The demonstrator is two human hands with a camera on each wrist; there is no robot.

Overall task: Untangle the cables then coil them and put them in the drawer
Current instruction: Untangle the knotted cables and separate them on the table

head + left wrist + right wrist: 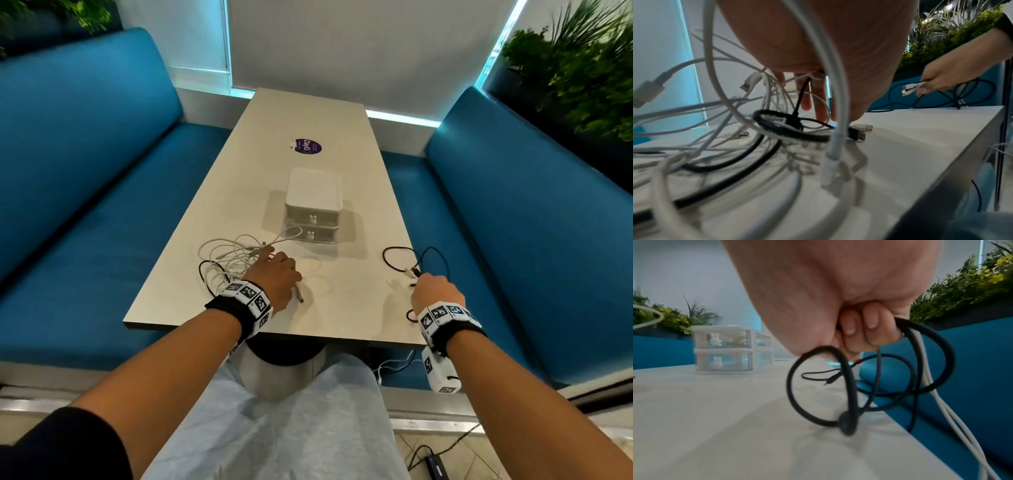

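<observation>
A: What is on the left?

B: One blue bench. Then a pile of tangled cables on the table, near its left edge. Most are white and at least one is black. I cannot count them, they cross too much.

A: What is the left hand doing?

B: The left hand rests on the pile. Its fingers reach down into the loops, mostly straight. I cannot tell if it holds any cable.

A: And in the middle?

B: One little drawer box with two drawers, one on top of the other. Each has a bunny knob. Both are closed. Behind it is one purple sticker. The far end of the table is bare.

A: And the right?

B: The right hand is closed around a black cable and some white plugs. The black loops hang by the right edge of the table. One more blue bench is past it.

A: What is the room like?

B: The table is pale and long. A white wall is at the back. Green plants stand behind both benches.
</observation>
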